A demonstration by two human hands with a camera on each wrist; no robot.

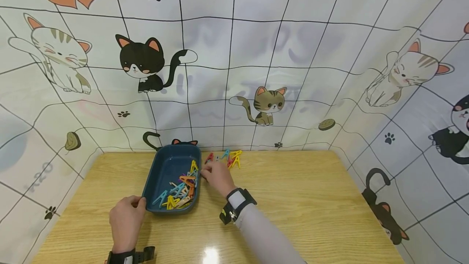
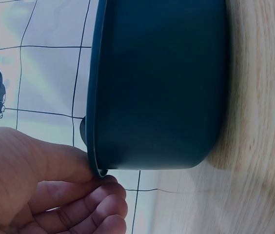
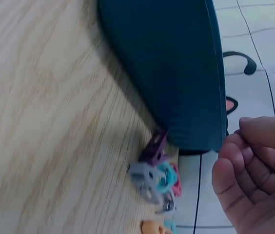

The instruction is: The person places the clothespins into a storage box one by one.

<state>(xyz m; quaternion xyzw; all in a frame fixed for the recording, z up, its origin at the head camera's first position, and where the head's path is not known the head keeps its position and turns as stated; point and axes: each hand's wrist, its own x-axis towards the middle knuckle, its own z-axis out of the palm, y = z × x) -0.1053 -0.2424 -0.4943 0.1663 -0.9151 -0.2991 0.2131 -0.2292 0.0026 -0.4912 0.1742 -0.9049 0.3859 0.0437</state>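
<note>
A dark blue plastic basin [image 1: 172,152] stands on the table, with several small coloured clothespins [image 1: 177,190] heaped along its right and near side. My left hand [image 1: 126,219] pinches the rim at the near left corner; the left wrist view shows the thumb above the rim and curled fingers beneath. Beside the right rim is my right hand [image 1: 219,177]. Its fingers [image 3: 230,175] are loosely curled with nothing seen between them. Whether the fingertips touch the rim is hard to tell. More loose clothespins [image 1: 234,160] lie on the table just beyond that hand, partly hidden by it.
The light wooden table [image 1: 293,199] extends to the right of the basin. A white cloth [image 1: 220,80] printed with cats and grid lines hangs at the back and both sides, close behind the basin.
</note>
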